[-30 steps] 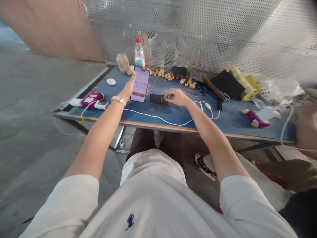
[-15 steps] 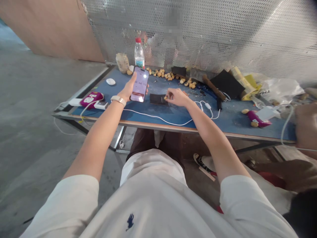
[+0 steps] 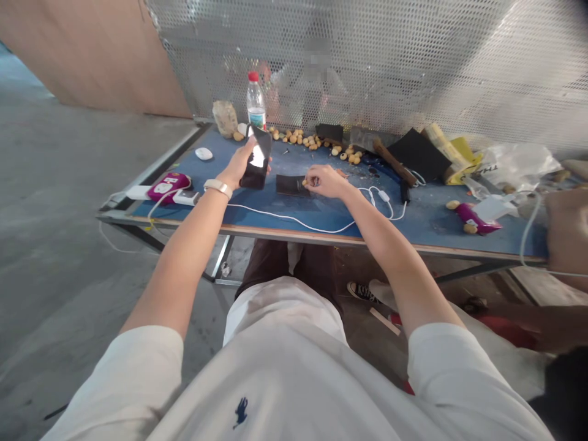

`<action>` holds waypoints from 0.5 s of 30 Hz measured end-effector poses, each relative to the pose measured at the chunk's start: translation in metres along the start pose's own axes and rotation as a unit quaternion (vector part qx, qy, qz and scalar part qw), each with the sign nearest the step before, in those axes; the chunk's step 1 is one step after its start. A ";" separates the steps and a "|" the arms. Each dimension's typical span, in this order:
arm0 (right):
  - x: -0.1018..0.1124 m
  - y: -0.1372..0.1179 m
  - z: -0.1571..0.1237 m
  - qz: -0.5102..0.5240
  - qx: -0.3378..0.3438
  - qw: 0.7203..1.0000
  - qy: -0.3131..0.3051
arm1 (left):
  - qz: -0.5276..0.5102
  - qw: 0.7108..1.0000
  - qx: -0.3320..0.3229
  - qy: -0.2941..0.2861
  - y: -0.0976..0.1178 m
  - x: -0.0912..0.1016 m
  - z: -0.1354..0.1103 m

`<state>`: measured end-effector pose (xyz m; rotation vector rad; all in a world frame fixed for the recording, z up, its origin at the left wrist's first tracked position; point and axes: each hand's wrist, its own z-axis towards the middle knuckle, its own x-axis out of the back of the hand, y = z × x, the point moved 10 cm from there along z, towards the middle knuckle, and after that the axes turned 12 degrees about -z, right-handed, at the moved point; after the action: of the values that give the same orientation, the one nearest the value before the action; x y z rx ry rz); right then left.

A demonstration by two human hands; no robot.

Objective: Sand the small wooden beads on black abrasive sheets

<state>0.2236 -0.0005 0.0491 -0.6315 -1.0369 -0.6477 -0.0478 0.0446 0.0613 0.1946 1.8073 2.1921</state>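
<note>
My left hand [image 3: 242, 160] is wrapped round a smartphone [image 3: 257, 174], its thumb on the screen. That screen is dark apart from a bright white reflection. Between the fingertips of my right hand [image 3: 325, 181] is a small round tan piece [image 3: 304, 182], pinched over the right end of a dark flat strip that looks like sandpaper [image 3: 289, 185]. The fingers cover part of the piece and of the strip. Along the back of the blue table [image 3: 275, 211] lie several similar tan round pieces [image 3: 296, 136].
A water bottle [image 3: 256, 101] stands at the back beside a stone-like lump [image 3: 225, 119]. A white cable [image 3: 294, 219] runs along the front. A hammer [image 3: 392, 160], a black sheet [image 3: 420, 155] and a plastic bag [image 3: 514, 165] lie rightward. Another person's leg [image 3: 500, 349] shows lower right.
The phone's screen has gone from lit, with a timer showing, to dark, and the phone tilts differently. My right hand stays at the strip with the tan piece.
</note>
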 end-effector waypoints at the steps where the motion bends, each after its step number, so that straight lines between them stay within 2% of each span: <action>1: 0.000 0.000 0.000 -0.001 0.000 1.000 0.000 | 0.010 1.000 -0.010 0.008 0.001 0.003 0.002; 4: 0.000 0.000 0.002 -0.003 0.001 1.000 0.000 | 0.061 0.997 -0.035 0.041 0.005 0.020 0.012; 7: 0.001 -0.003 0.002 0.000 0.008 1.000 -0.002 | 0.187 0.977 -0.067 0.082 0.015 0.041 0.021; 9: 0.001 -0.005 0.002 -0.001 0.012 1.000 -0.001 | 0.307 0.943 -0.049 0.120 0.019 0.055 0.024; 12: 0.003 -0.009 0.002 -0.006 0.019 1.000 -0.001 | 0.470 0.865 0.055 0.167 0.014 0.076 0.019; 15: 0.004 -0.013 0.002 -0.004 0.016 1.000 -0.002 | 0.542 0.809 0.137 0.181 0.008 0.085 0.004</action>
<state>0.2142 -0.0080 0.0554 -0.6007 -1.0516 -0.6359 -0.1286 0.0733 0.0628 1.2194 2.6528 2.7373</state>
